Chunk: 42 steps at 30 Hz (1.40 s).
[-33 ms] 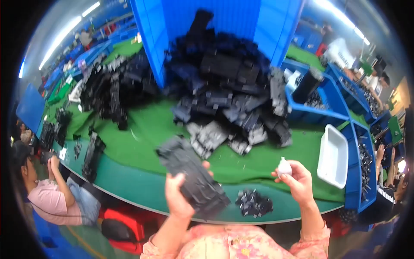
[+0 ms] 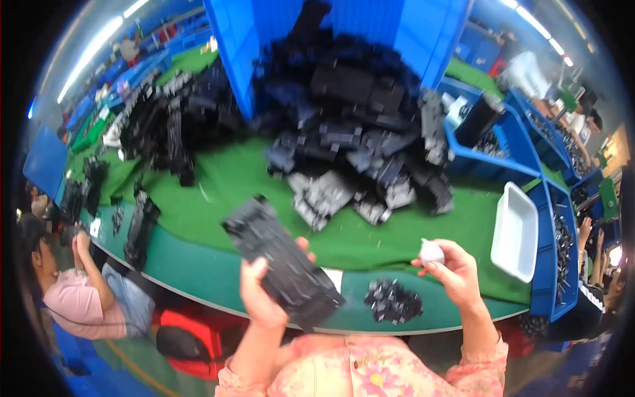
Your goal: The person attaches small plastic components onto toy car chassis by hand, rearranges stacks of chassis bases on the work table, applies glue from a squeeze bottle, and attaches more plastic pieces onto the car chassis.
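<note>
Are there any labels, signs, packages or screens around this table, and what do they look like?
White label: small pale rectangle on the table edge, just behind the black part in the left hand.
White slip: small pale tag at the table's left edge.
Green sign: small green panel at far right.
No screens or sealed packages show.

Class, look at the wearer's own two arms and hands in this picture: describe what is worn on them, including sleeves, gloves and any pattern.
Both hands, the left hand and the right hand, are bare, with no gloves. No rings or watch can be made out. The forearms are bare too. Lower down shows a pink floral garment with orange and yellow flowers.
</note>
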### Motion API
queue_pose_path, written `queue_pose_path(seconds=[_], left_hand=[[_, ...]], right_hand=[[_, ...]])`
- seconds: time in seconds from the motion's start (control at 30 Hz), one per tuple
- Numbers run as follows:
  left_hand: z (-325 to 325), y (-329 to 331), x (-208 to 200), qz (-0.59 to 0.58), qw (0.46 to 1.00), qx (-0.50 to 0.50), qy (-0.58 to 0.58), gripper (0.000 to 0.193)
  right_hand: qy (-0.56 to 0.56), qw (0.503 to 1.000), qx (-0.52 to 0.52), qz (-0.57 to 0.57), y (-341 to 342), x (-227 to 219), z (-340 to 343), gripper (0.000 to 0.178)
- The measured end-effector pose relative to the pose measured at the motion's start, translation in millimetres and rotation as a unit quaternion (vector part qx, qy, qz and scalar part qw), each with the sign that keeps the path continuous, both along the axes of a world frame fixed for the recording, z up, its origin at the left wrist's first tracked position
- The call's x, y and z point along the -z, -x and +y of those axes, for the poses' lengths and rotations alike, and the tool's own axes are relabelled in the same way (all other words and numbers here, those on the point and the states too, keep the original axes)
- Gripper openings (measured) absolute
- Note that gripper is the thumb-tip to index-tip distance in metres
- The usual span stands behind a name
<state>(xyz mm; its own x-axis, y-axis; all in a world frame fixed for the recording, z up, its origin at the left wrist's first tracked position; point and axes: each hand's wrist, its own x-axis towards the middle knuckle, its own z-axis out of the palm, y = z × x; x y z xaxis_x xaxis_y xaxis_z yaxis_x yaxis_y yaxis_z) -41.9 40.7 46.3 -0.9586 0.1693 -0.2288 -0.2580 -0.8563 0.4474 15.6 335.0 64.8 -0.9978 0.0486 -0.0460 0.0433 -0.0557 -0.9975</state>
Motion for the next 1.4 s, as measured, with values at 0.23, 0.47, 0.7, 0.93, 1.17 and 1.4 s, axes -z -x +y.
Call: queue_pose_path(seconds=[0.23, 0.47, 0.7, 0.93, 1.17, 1.4], left_hand=[[-59, -9, 13, 0.023, 0.987, -0.149, 0.052, 0.054], [-80, -17, 35, 0.026, 0.988, -0.155, 0.002, 0.053], [-77, -10, 38, 0.014, 0.988, -0.156, -0.007, 0.052], [-73, -4, 38, -0.002, 0.987, -0.157, -0.018, 0.051], [-74, -3, 37, -0.014, 0.987, -0.162, -0.005, 0.051], [-77, -1, 36, -0.005, 0.987, -0.161, 0.001, 0.051]], right_hand=[[-0.249, 0.951, -0.180, 0.030, 28, 13, -62, 0.037], [-0.367, 0.907, -0.187, 0.089, 32, 20, -88, 0.030], [-0.407, 0.879, -0.204, 0.144, 38, 25, -93, 0.027], [-0.419, 0.870, -0.215, 0.148, 42, 27, -90, 0.027], [-0.399, 0.881, -0.220, 0.128, 44, 31, -94, 0.027], [-0.366, 0.901, -0.217, 0.085, 45, 31, -89, 0.030]])
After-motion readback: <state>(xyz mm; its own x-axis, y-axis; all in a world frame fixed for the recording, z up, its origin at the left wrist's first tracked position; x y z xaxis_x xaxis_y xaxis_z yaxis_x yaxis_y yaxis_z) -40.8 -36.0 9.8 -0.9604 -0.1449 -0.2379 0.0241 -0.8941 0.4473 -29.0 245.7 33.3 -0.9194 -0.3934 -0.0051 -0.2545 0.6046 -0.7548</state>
